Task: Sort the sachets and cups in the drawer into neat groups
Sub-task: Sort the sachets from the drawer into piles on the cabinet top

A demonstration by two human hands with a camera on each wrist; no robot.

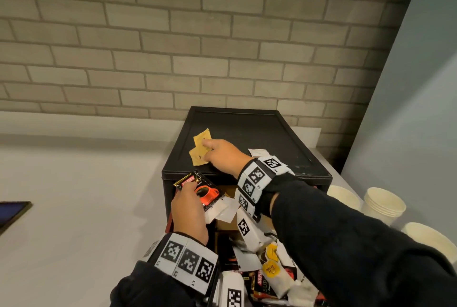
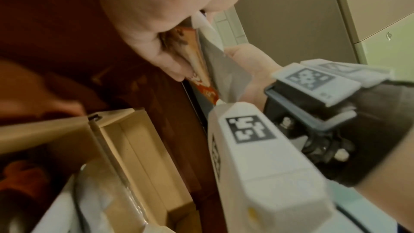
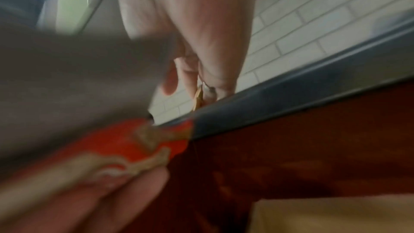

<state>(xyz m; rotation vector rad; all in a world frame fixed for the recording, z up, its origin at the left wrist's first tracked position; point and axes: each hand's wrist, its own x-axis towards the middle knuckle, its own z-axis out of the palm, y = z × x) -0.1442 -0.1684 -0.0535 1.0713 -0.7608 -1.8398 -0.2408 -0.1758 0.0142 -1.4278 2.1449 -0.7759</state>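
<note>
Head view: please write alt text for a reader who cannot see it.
A right hand places yellow sachets on top of a black drawer unit, while the left hand holds a black coffee sachet above the cluttered open drawer. Paper cups stand at right.

A grey brick wall (image 1: 148,34) backs the white counter (image 1: 86,195); a dark tablet (image 1: 12,211) lies at its left edge.

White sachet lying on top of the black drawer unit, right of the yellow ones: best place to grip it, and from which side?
Judging from the head view, take the white sachet by its far left corner, the part still showing past the right hand. It lies flat on the black drawer unit, so come from above and pinch that edge, perhaps after sliding it toward the unit's front lip. Its near end is hidden behind the wrist.
</note>
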